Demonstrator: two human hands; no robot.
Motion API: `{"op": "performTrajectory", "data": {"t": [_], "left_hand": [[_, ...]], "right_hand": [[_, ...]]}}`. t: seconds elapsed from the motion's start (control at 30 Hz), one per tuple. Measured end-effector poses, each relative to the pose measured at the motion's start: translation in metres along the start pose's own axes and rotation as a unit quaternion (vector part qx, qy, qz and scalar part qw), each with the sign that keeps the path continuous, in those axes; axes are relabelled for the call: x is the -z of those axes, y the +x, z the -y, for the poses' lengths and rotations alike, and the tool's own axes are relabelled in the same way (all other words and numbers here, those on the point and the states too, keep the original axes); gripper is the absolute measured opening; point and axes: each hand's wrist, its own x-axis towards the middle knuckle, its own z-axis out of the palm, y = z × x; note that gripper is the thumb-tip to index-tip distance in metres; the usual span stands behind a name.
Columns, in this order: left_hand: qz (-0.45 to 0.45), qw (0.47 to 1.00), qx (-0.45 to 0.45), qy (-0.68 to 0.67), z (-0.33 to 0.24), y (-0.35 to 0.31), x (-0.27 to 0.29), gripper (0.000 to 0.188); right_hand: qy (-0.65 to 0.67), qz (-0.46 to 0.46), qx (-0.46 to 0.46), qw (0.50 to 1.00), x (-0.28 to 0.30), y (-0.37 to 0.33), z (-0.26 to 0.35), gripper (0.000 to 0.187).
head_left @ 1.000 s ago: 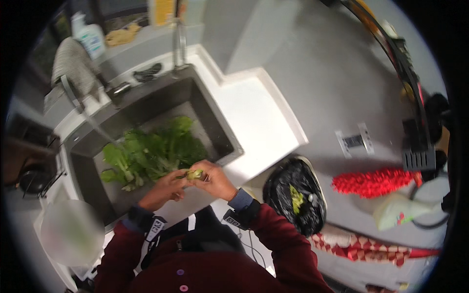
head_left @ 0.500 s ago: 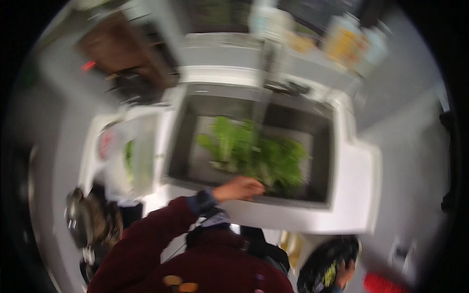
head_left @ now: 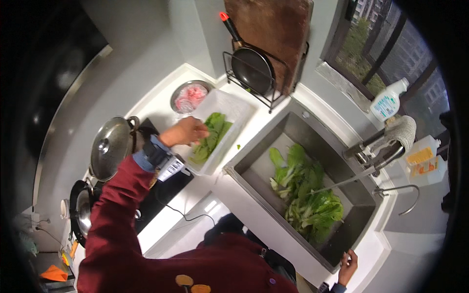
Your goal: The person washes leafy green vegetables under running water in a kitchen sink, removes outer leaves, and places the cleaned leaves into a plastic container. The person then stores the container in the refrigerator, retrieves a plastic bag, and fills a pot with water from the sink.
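Noted left hand (head_left: 188, 132) toward ten o'clock, over partly hidden leaves (head_left: 217, 129) in tub (head_left: 237, 108); cannot tell if clamped. Glimpsed right hand (head_left: 348, 268) at sink (head_left: 293, 127) rim past four, cut off beyond wrist; cannot tell grip. Found sink greens (head_left: 303, 188) at four, partly behind water (head_left: 344, 182)

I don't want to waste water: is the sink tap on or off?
On: a stream of water runs from the tap onto the leafy greens in the sink.
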Motion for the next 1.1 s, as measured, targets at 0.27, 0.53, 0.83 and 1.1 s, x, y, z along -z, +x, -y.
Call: {"op": "performTrajectory", "data": {"t": [0.27, 0.53, 0.83, 1.1], "left_hand": [[0.229, 0.953, 0.063, 0.187, 0.083, 0.070, -0.035, 0.026], [0.231, 0.948, 0.180, 0.121, 0.068, 0.073, -0.046, 0.036], [0.113, 0.972, 0.187, 0.081, 0.076, 0.066, -0.052, 0.054], [0.142, 0.969, 0.200, 0.024, 0.084, 0.075, -0.051, 0.059]], "right_hand": [[0.097, 0.125, 0.032, 0.987, -0.050, 0.016, 0.010, 0.029], [0.097, 0.354, -0.122, 0.922, -0.102, 0.093, -0.026, 0.068], [-0.073, 0.467, -0.050, 0.880, -0.267, 0.136, -0.009, 0.097], [-0.010, 0.593, -0.166, 0.788, -0.133, 0.130, 0.041, 0.074]]}}
